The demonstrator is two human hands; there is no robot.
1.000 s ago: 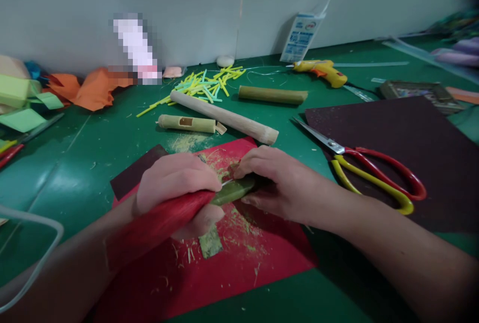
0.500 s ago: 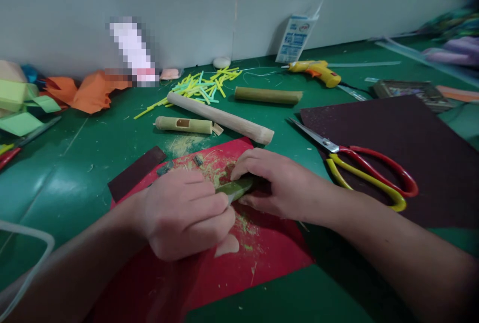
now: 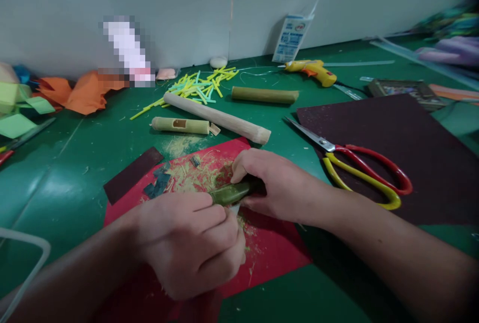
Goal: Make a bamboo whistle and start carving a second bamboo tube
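My right hand (image 3: 273,183) grips a green bamboo piece (image 3: 230,193) over a red sheet (image 3: 273,258) strewn with pale dust. Beside the bamboo's near side, my left hand (image 3: 198,238) is closed in a fist. A small pale, flat-edged thing (image 3: 235,208) shows at its fingers; most of it is hidden, so its kind cannot be told. Dark torn scraps (image 3: 159,180) and a dark brown strip (image 3: 132,173) lie at the left of the sheet. Beyond it rests a bamboo tube (image 3: 183,125) with a cut window.
Scissors (image 3: 337,151) lie open on a dark brown sheet (image 3: 396,128) at right. Further back are a pale stick (image 3: 220,118), another bamboo tube (image 3: 264,95), yellow and green sticks (image 3: 198,86), a yellow glue gun (image 3: 314,71) and a carton (image 3: 292,38). Orange paper (image 3: 86,93) is at left.
My left hand has moved down toward me, uncovering more of the green bamboo and the dark scraps. The right hand keeps its hold. The whole view has shifted slightly.
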